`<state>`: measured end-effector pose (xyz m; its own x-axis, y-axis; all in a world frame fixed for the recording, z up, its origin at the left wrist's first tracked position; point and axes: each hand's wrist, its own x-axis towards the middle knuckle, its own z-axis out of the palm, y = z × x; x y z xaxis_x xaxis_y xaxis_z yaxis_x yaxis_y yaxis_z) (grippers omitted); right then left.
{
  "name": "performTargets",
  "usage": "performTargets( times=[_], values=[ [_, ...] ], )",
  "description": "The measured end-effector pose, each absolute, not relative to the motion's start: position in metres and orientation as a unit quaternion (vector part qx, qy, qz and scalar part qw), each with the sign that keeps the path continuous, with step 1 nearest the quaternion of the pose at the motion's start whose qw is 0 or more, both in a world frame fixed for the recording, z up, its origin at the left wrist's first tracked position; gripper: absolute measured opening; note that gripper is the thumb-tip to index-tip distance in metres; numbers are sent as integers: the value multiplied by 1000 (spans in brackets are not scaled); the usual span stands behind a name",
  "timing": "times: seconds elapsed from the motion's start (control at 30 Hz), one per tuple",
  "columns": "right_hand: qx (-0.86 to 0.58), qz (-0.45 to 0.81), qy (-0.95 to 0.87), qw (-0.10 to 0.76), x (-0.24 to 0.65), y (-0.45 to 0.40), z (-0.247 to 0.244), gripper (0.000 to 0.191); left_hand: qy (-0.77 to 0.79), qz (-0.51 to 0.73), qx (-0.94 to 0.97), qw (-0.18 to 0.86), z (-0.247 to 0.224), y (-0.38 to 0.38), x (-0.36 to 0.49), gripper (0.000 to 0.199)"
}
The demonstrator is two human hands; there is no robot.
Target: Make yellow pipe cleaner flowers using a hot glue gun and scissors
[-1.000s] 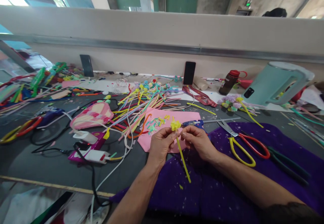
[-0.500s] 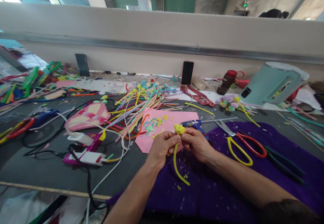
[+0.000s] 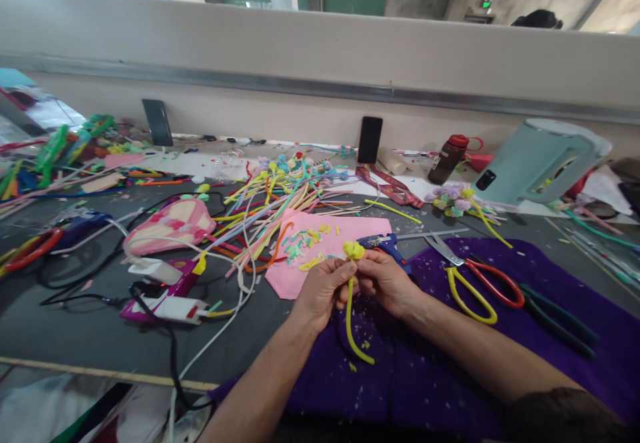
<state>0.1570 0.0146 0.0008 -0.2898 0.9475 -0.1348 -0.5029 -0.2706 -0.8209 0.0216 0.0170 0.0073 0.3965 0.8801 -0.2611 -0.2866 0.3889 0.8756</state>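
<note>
Pinching a yellow pipe cleaner (image 3: 350, 309) just under its curled tip, the left hand (image 3: 320, 291) and right hand (image 3: 387, 283) are grasping it together.

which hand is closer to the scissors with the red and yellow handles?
Right. The right hand sits just left of the scissors, pinching the yellow pipe cleaner. The left hand grips the same stem farther left, with the right hand between it and the scissors.
</note>
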Motion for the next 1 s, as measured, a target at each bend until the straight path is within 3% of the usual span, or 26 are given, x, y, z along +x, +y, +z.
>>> performTargets(
  times=[0.4, 0.6, 1.0],
  values=[
    [-418, 635, -423, 493, 155, 9, 7, 26, 389, 459, 344, 721, 9, 20, 19, 24],
    [-406, 653, -469, 435, 152, 8, 9, 24, 393, 473, 321, 720, 5, 22, 19, 29],
    [-421, 637, -461, 452, 156, 8, 13, 24, 358, 468, 329, 738, 9, 25, 16, 28]
  ],
)
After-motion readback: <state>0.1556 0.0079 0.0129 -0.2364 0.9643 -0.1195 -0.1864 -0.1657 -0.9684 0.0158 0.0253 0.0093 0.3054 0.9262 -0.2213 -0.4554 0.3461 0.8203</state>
